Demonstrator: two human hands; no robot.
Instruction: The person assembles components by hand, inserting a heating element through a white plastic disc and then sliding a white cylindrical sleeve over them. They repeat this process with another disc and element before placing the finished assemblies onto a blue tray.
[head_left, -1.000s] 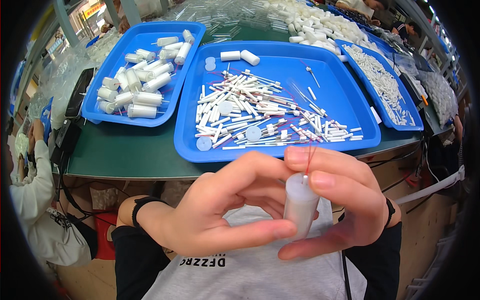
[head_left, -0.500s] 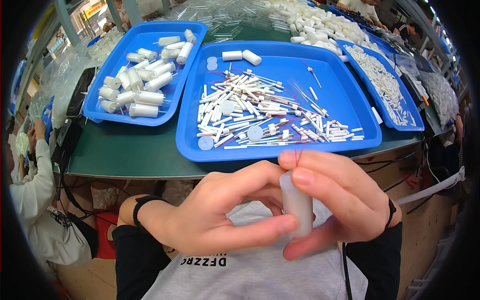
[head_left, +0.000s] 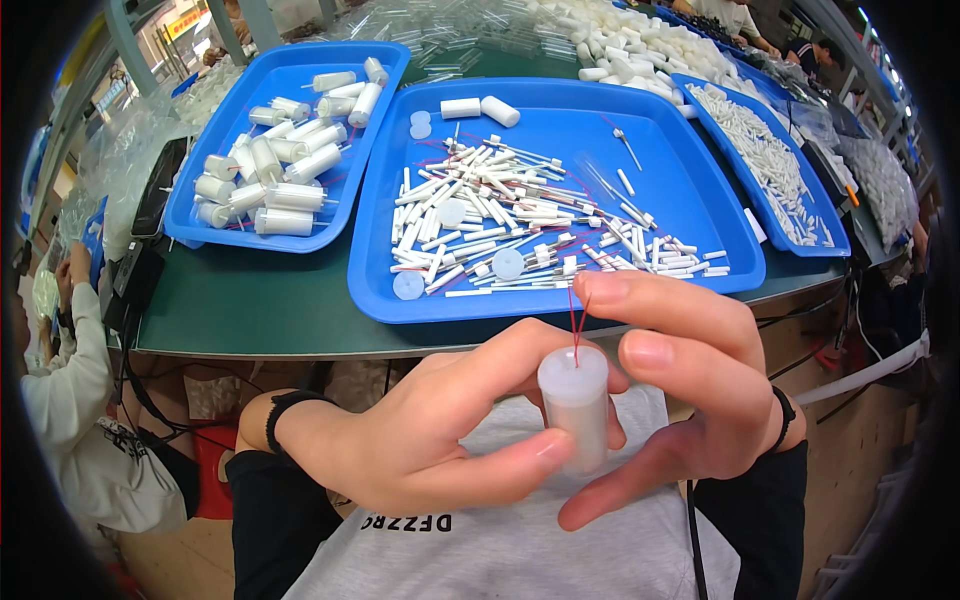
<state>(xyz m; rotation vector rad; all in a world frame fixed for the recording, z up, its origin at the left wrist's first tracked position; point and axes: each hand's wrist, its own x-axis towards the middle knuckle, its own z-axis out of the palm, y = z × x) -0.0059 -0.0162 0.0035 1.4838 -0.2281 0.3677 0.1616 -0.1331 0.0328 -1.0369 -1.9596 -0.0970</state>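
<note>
My left hand (head_left: 430,420) grips a small translucent white plastic cylinder (head_left: 580,425) with a round cap on top, held upright above my lap. Two thin red wires (head_left: 578,325) rise from the middle of the cap. Beside it is my right hand (head_left: 690,385), fingers apart and thumb stretched out. Its upper fingertip is close to the wire ends; whether they touch I cannot tell. Beyond my hands, a large blue tray (head_left: 735,270) holds many thin white tubes (head_left: 470,205) with red wires, several round translucent caps (head_left: 509,264) and two white cylinders (head_left: 461,108).
At the left, a blue tray (head_left: 183,225) carries capped cylinders (head_left: 312,163). A narrower blue tray (head_left: 835,240) at the right holds short white tubes (head_left: 755,150). White cylinders (head_left: 630,50) are heaped at the back of the green table (head_left: 250,325). A co-worker's sleeve (head_left: 75,385) shows at far left.
My right fingers have come away from the cylinder's top and spread apart. The cap and upright red wires now show plainly. My left hand still holds the cylinder, which has shifted slightly.
</note>
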